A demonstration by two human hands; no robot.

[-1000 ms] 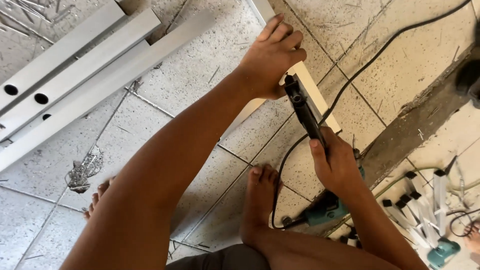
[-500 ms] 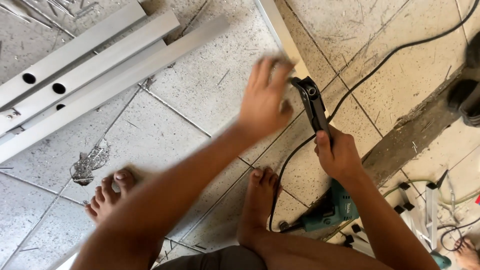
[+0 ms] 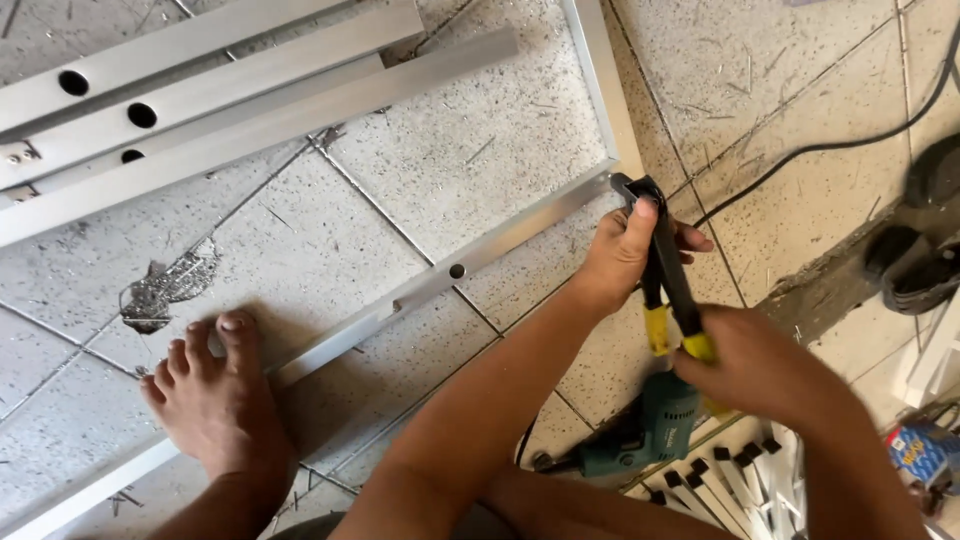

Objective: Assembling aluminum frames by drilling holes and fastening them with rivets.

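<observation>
A black hand riveter [image 3: 660, 260] with yellow-tipped handles points its head at the corner of an aluminium frame [image 3: 600, 90] lying on the tiled floor. My left hand [image 3: 625, 255] wraps the riveter's upper body just below the head. My right hand [image 3: 755, 365] squeezes the yellow handle ends. The frame's lower rail [image 3: 440, 282], with a round hole in it, runs from that corner down to the left, under my bare left foot [image 3: 220, 400].
Several aluminium bars with holes [image 3: 200, 95] lie at the upper left. A teal electric drill [image 3: 640, 435] rests on the floor below my hands, its black cable [image 3: 830, 140] running up right. White pieces with black caps [image 3: 740, 490] lie lower right. Dark shoes [image 3: 925, 250] sit at the right edge.
My left hand left the frame and moved down onto the riveter's body. The riveter's head came to the frame's corner. My left foot now stands on the lower rail.
</observation>
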